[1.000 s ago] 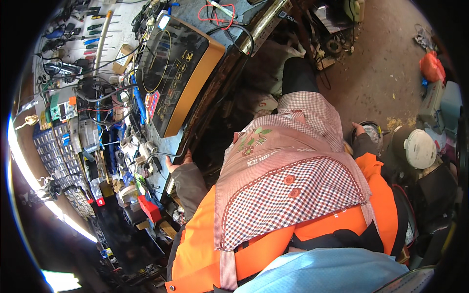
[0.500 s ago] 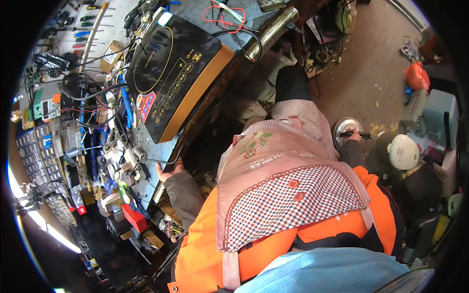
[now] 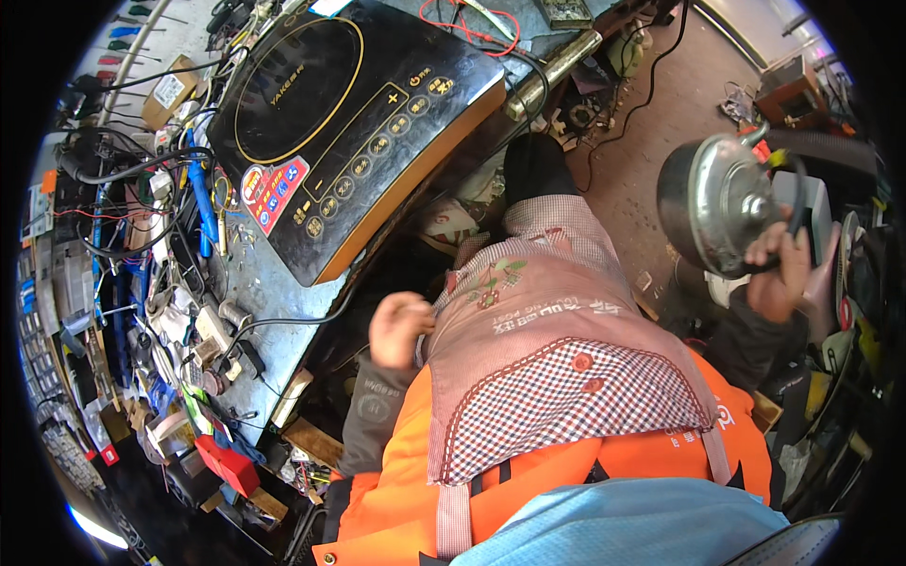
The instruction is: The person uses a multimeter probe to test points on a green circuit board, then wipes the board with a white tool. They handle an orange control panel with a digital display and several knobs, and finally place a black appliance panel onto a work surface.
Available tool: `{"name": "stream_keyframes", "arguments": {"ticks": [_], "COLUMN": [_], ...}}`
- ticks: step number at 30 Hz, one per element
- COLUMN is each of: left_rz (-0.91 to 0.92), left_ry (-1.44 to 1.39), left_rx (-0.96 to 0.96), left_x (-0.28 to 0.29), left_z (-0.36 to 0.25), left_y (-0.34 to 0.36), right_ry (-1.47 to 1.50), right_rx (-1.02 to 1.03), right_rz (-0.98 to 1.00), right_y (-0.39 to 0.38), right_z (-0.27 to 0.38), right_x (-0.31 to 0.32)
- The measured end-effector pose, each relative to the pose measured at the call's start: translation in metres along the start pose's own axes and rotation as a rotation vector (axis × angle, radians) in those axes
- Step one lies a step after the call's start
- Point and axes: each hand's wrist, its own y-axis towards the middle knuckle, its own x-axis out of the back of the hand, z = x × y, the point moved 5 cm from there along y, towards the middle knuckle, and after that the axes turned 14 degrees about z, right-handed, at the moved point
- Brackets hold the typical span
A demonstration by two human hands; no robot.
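Observation:
At the right, my right hand [image 3: 780,269] grips a kettle [image 3: 727,206] by its black handle [image 3: 798,203]. It is a round metal kettle with a shiny lid and a knob, held tilted above the floor. My left hand [image 3: 400,330] is over the left side of my apron, off the bench; motion smears its half-curled fingers, and no object shows in it. On the bench to the left lies a black induction cooker [image 3: 354,118] with a gold front edge, a ring on its top and a row of touch keys. Nothing stands on the ring.
The blue-grey bench [image 3: 283,351] carries cables, blue-handled pliers [image 3: 200,203], a cardboard box [image 3: 170,92] and red test leads [image 3: 472,36]. A black cord runs along its front edge. A red box [image 3: 226,464] lies near the bench's lower end. Clutter stands on the floor at the right.
My right hand has lifted the kettle from low beside my leg, up and to the right. My left hand has left the bench edge and moved over to my apron. The view has shifted.

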Motion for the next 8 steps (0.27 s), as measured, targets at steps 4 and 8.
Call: {"name": "stream_keyframes", "arguments": {"ticks": [4,8], "left_rz": [0.411,0.536], "left_ry": [1.160,1.620], "left_rx": [-0.253,-0.271], "left_x": [-0.047,-0.071], "left_z": [-0.043,-0.058], "left_y": [0.042,0.066], "right_ry": [-0.145,-0.085], "right_rx": [0.247,0.292], "right_rz": [0.440,0.763], "right_y": [0.006,-0.001], "right_z": [0.098,0.173], "right_x": [-0.047,-0.067]}}
